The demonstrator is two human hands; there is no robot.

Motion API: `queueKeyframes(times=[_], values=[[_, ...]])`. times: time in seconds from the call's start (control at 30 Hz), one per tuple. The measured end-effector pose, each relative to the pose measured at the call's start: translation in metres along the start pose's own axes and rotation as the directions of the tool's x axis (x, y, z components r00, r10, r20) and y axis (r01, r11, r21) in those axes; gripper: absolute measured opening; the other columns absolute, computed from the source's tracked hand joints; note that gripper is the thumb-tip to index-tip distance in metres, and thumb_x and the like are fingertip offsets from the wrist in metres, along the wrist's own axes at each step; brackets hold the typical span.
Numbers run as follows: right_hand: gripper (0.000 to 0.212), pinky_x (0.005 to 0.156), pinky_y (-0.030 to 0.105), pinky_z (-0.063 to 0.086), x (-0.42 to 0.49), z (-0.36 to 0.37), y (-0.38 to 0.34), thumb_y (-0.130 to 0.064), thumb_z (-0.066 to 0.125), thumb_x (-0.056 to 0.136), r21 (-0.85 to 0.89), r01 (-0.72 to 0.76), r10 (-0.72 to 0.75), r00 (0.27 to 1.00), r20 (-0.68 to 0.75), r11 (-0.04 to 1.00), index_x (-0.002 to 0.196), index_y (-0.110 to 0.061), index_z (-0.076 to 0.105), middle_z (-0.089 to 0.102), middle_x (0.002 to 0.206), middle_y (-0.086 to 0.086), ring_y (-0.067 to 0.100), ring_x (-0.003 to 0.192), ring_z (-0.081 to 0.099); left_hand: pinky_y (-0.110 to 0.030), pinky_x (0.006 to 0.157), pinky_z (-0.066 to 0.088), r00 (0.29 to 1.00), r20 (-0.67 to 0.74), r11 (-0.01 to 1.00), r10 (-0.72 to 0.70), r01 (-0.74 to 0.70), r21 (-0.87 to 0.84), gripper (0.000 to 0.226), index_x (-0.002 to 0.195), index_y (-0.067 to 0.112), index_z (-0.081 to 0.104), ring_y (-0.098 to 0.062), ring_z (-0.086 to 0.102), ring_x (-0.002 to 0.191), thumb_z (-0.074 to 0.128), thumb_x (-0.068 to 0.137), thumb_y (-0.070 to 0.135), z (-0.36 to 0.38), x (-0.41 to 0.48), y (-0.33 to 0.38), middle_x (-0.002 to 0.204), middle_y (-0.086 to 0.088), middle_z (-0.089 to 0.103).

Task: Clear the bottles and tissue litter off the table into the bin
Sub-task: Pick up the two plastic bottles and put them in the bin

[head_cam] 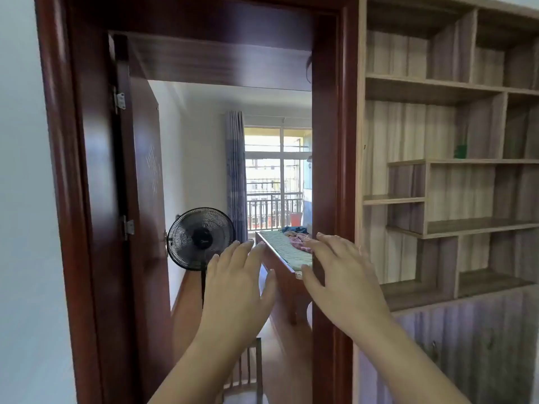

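1. Bed point(280, 258): seen through the doorway, it has a dark red-brown wooden frame and runs lengthwise away toward the balcony window.
2. Mat point(287, 248): pale green and patterned, it lies flat on the bed and covers the visible top.
3. Clothes point(296, 235): a crumpled pink piece and a blue piece lie on the mat at the far end.
4. Shelf unit point(449, 170): pale wood, right of the doorway, with open compartments.
5. Green object point(460, 151): small, it stands on a middle shelf board; its kind cannot be told.
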State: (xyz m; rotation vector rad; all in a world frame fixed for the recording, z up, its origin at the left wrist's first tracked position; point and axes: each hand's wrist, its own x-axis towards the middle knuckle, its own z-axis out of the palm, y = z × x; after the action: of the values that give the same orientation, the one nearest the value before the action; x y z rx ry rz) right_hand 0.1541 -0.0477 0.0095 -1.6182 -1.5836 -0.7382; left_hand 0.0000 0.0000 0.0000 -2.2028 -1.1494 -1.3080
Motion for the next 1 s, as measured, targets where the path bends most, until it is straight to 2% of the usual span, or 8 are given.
queueKeyframes(times=[0.2, 0.33, 0.47, 0.53, 0.67, 0.83, 0.9, 1.0], values=[[0.038, 0.081, 0.053, 0.049, -0.022, -0.014, 0.028, -0.029, 0.055, 0.073, -0.089, -0.068, 0.064, 0.997, -0.052, 0.994, 0.105, -0.011, 0.064, 0.066, 0.107, 0.011, 0.033, 0.100, 0.061, -0.054, 0.087, 0.045, 0.995, -0.035, 0.994, 0.094, -0.095, -0.044, 0.048, 0.108, 0.007, 0.064, -0.033, 0.060, 0.106, 0.039, 0.077, 0.033, 0.016, -0.007, 0.027, 0.111, -0.012, 0.066], [0.036, 0.087, 0.056, 0.042, -0.043, -0.030, 0.049, -0.023, 0.067, 0.076, -0.152, -0.146, 0.141, 0.989, -0.043, 0.978, 0.109, -0.011, 0.063, 0.065, 0.112, 0.012, 0.034, 0.105, 0.058, -0.053, 0.086, 0.046, 0.993, -0.020, 0.988, 0.115, -0.116, -0.099, 0.048, 0.106, 0.007, 0.065, -0.032, 0.061, 0.105, 0.039, 0.076, 0.033, 0.030, -0.016, 0.052, 0.108, -0.010, 0.068], [0.036, 0.089, 0.060, 0.040, -0.067, -0.050, 0.072, -0.023, 0.065, 0.078, -0.227, -0.186, 0.184, 0.982, -0.032, 0.956, 0.111, -0.010, 0.062, 0.065, 0.112, 0.014, 0.035, 0.105, 0.058, -0.044, 0.092, 0.042, 0.989, 0.015, 0.973, 0.145, -0.140, -0.185, 0.047, 0.108, 0.010, 0.064, -0.030, 0.059, 0.106, 0.039, 0.077, 0.034, 0.046, -0.025, 0.081, 0.111, -0.008, 0.067], [0.035, 0.089, 0.059, 0.040, -0.079, -0.061, 0.083, -0.025, 0.061, 0.079, -0.246, -0.214, 0.211, 0.977, -0.040, 0.945, 0.111, -0.010, 0.062, 0.065, 0.112, 0.013, 0.033, 0.104, 0.059, -0.048, 0.092, 0.043, 0.985, 0.028, 0.962, 0.167, -0.157, -0.222, 0.047, 0.111, 0.010, 0.063, -0.031, 0.059, 0.107, 0.039, 0.078, 0.034, 0.053, -0.029, 0.098, 0.114, -0.009, 0.066], [0.046, 0.089, 0.057, 0.043, -0.103, -0.085, 0.106, -0.035, 0.041, 0.079, -0.274, -0.245, 0.254, 0.967, -0.004, 0.930, 0.111, -0.008, 0.061, 0.065, 0.112, 0.013, 0.032, 0.104, 0.059, -0.055, 0.091, 0.043, 0.972, 0.061, 0.927, 0.225, -0.195, -0.320, 0.050, 0.113, 0.006, 0.061, -0.033, 0.057, 0.110, 0.038, 0.078, 0.033, 0.068, -0.039, 0.137, 0.116, -0.011, 0.064], [0.040, 0.090, 0.057, 0.043, -0.139, -0.116, 0.139, -0.033, 0.048, 0.079, -0.339, -0.326, 0.338, 0.941, -0.026, 0.883, 0.110, -0.011, 0.061, 0.063, 0.114, 0.011, 0.031, 0.107, 0.056, -0.051, 0.094, 0.040, 0.954, 0.066, 0.868, 0.294, -0.237, -0.436, 0.047, 0.113, 0.010, 0.059, -0.025, 0.050, 0.112, 0.038, 0.078, 0.034, 0.079, -0.053, 0.191, 0.115, -0.008, 0.063], [0.038, 0.090, 0.054, 0.041, -0.154, -0.130, 0.152, -0.031, 0.050, 0.078, -0.381, -0.357, 0.374, 0.927, -0.032, 0.853, 0.109, -0.013, 0.062, 0.064, 0.113, 0.009, 0.030, 0.107, 0.057, -0.050, 0.093, 0.040, 0.941, 0.071, 0.841, 0.332, -0.261, -0.473, 0.047, 0.112, 0.009, 0.060, -0.028, 0.056, 0.109, 0.039, 0.078, 0.034, 0.082, -0.059, 0.215, 0.113, -0.009, 0.064], [0.040, 0.091, 0.056, 0.040, -0.178, -0.150, 0.173, -0.035, 0.044, 0.079, -0.433, -0.393, 0.418, 0.908, -0.039, 0.811, 0.109, -0.014, 0.061, 0.064, 0.114, 0.008, 0.030, 0.108, 0.056, -0.049, 0.091, 0.044, 0.920, 0.077, 0.800, 0.385, -0.291, -0.525, 0.047, 0.111, 0.006, 0.062, -0.030, 0.058, 0.108, 0.040, 0.079, 0.033, 0.090, -0.069, 0.254, 0.112, -0.011, 0.065]])
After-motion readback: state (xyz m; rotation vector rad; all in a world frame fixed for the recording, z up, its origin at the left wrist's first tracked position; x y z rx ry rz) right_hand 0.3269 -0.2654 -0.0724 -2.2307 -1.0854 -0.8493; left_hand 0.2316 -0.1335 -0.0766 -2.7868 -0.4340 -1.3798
